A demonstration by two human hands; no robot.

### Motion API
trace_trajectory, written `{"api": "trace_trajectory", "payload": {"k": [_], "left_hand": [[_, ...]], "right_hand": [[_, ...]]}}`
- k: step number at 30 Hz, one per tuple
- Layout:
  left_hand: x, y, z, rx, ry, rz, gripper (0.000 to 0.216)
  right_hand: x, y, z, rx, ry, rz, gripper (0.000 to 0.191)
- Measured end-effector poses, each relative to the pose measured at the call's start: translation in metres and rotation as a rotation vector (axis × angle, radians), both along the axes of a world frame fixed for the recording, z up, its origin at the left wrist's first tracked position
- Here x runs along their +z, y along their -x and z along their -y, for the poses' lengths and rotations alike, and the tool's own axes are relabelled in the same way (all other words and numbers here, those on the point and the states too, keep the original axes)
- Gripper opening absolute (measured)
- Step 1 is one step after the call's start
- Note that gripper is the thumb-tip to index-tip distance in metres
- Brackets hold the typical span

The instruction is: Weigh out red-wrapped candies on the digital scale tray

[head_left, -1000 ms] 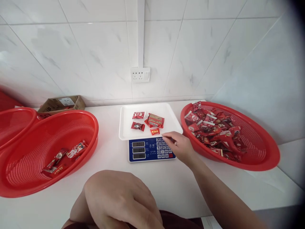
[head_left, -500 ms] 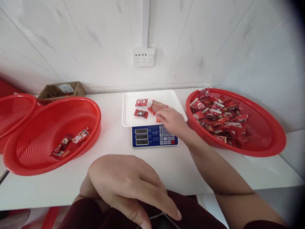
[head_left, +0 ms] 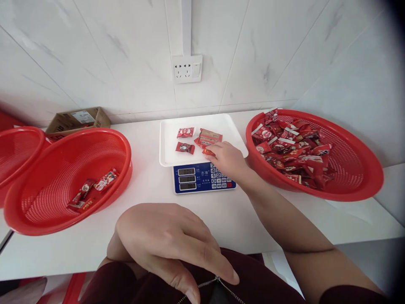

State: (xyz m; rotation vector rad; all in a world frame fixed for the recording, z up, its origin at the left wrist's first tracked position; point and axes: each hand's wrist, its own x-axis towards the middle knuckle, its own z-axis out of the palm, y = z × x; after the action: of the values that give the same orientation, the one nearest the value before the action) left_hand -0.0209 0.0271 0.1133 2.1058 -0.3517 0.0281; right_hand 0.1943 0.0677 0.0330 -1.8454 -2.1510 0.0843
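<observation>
Just in front of my body hangs my left hand point(head_left: 171, 242), back up, thumb and index finger apart, holding nothing. My right hand point(head_left: 226, 154) reaches over the front of the white weighing tray point(head_left: 169, 159), fingertips closed at a small red candy packet point(head_left: 208, 152). Behind those fingers, a larger red and tan snack packet point(head_left: 210, 135) lies with another red packet partly under the hand. To the left on the tray are a red and white packet point(head_left: 185, 132) and a dark red packet point(head_left: 185, 147). Below is the scale's blue panel point(head_left: 205, 190), its keys partly covered by my hand.
At right a red basket point(head_left: 357, 169) holds many red packets. A second red basket point(head_left: 34, 194) at left has several packets; another basket point(head_left: 19, 147) stands beyond it. Behind is a cardboard box point(head_left: 101, 118). A power socket point(head_left: 187, 69) is on the wall.
The view has shifted slightly. More of the small red candy packet now shows at my right fingertips, on the tray. My left hand stays in about the same place.
</observation>
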Motion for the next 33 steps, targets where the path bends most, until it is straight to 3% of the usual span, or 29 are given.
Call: {"api": "trace_trajectory", "payload": {"k": [8, 13, 19, 25, 33], "left_hand": [[0.002, -0.002, -0.001, 0.008, 0.002, -0.049, 0.045], [0.002, -0.002, -0.001, 0.017, -0.006, -0.061, 0.045], [0.002, -0.003, -0.004, 0.025, 0.012, -0.01, 0.043], [0.0, -0.003, -0.002, 0.013, 0.018, -0.019, 0.045], [0.002, -0.004, -0.001, 0.026, 0.051, -0.066, 0.045]], "right_hand": [[-0.001, 0.003, 0.003, -0.085, -0.049, -0.025, 0.025], [0.004, -0.015, 0.027, -0.151, -0.324, -0.206, 0.026], [0.018, -0.066, 0.065, -0.423, -0.601, -0.219, 0.027], [0.008, -0.106, 0.089, -0.693, -0.591, -0.202, 0.03], [0.001, -0.118, 0.103, -0.829, -0.482, -0.236, 0.029]]}}
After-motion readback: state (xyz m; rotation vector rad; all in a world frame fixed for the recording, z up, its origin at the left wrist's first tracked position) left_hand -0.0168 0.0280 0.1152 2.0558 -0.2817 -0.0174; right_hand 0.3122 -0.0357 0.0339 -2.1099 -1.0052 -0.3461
